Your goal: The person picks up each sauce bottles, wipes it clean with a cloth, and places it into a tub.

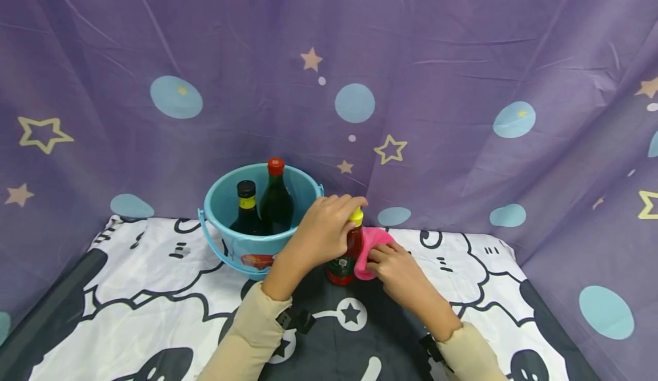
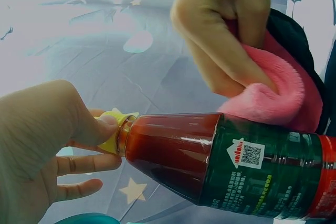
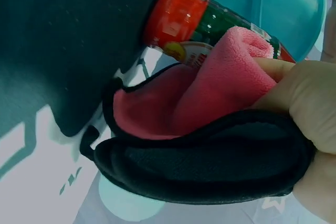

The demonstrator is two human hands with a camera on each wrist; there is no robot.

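Note:
A sauce bottle [image 2: 173,145] with red-brown contents and a green label stands upright on the table cover, right of the bucket. My left hand [image 1: 324,227] pinches its yellow cap [image 2: 110,135] between thumb and fingers. My right hand [image 1: 401,272] grips a pink fluffy cloth [image 3: 226,82] with black edging and a black backing, its fingers partly tucked in the folds. In the left wrist view the cloth lies against the side of the bottle. The right thumb is mostly hidden in the head view.
Left of the bottle stands a light blue bucket [image 1: 213,212] with a handle. Inside it are a dark bottle with a black cap [image 1: 246,188] and a green bottle with a red cap [image 1: 276,167]. A purple curtain [image 1: 437,158] hangs behind the patterned table cover [image 1: 154,278].

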